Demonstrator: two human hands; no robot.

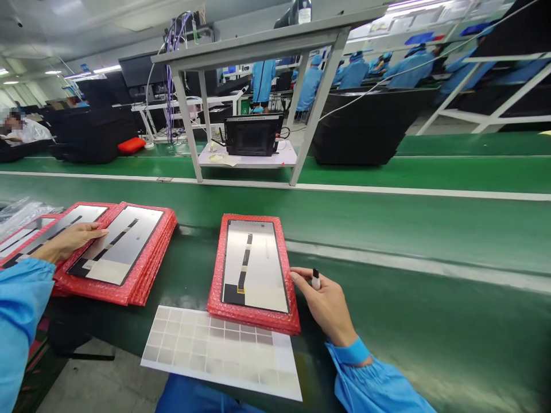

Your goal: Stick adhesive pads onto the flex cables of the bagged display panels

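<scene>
A long green conveyor belt (387, 212) is stretching across the workshop, with a white metal shelf (247, 155) straddling it and a black monitor (253, 135) sitting on that shelf. Beyond it, workers in blue coats (353, 74) are bending over their own stations.

At the near edge, the person is working through display panels wrapped in red bubble sleeves. A thick stack of panels (116, 246) is lying on the left, with a second pile (38, 238) just beside it. The left hand (71, 241) is reaching out to that second pile, lying open and flat on its top panel, fingers spread long, with no grip on anything.

One panel (252, 269) is lying by itself in the middle, clear of both piles, its black strip facing up. The right arm is bending in from below, and the right hand (325, 304) is hovering just beside that panel's right edge, pinching a short white pen (315, 279) with a black cap in a narrow grip. A white sheet of grey square labels (215, 350) is lying just below the panel.
</scene>
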